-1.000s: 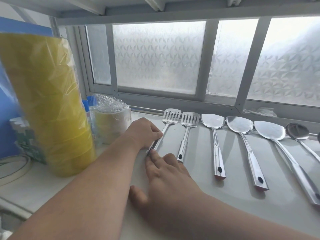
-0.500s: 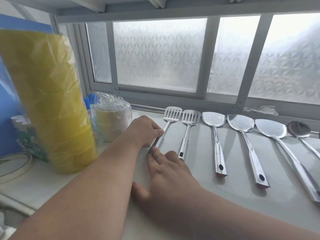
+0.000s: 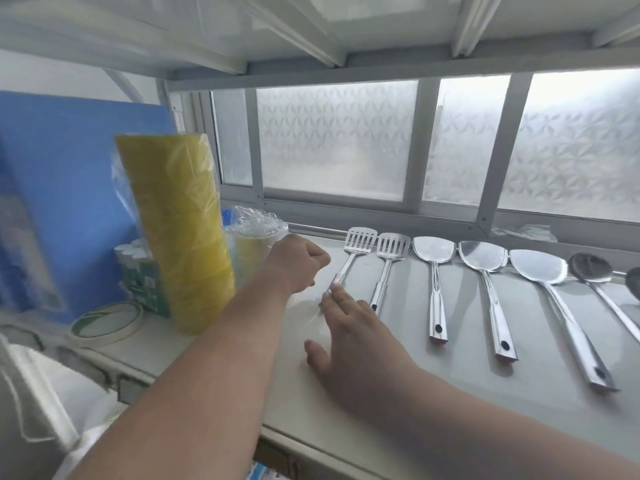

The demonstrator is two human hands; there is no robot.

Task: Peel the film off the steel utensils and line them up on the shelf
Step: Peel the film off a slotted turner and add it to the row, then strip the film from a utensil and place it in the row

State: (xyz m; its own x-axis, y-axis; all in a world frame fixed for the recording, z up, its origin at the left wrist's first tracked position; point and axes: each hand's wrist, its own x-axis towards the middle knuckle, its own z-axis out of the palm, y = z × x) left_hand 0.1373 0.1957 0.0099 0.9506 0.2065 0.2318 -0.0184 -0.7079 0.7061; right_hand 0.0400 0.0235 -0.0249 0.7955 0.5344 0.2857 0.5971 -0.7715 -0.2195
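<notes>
The leftmost slotted spatula (image 3: 353,252) lay on the shelf (image 3: 450,382) at the left end of a row of shiny steel utensils, its handle wrapped in clear, crinkled film (image 3: 330,289). The right hand (image 3: 349,327) pressed flat, fingers straight, on the handle's end. The left hand (image 3: 298,265), earlier gripping the handle, had pulled leftward off it, fist curled; whether it pinched film I could not tell.

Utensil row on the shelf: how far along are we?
Mostly done, it seems: a second slotted spatula, three solid turners and a ladle lie in a row on the shelf. In hand: the leftmost slotted spatula; the right hand touches its handle, the left hand is curled beside it, possibly pulling film. Left: finishing that peel; remaining film can't be judged.
</notes>
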